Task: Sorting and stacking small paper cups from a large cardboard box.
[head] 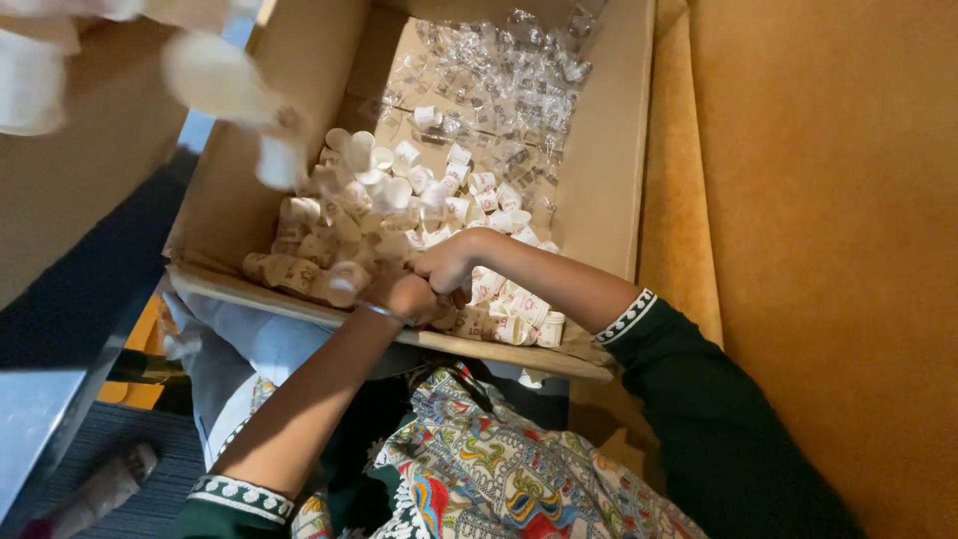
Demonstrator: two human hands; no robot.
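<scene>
An open cardboard box (599, 190) rests against my lap, holding several small white plastic bottles (399, 190) with printed labels. At the far end of the box lie several clear plastic wrappers (499, 80). My left hand (407, 296) and my right hand (449, 265) meet over the near edge of the pile, both with fingers curled around something small, most likely one of the bottles; the item itself is mostly hidden. A thin bracelet circles my left wrist. Both arms wear dark green sleeves with white trim.
Another person's blurred hand (225, 85) reaches over the box's left wall from the upper left. An orange-brown upholstered surface (828, 230) fills the right side. A grey ledge (40, 419) and dark floor lie at lower left.
</scene>
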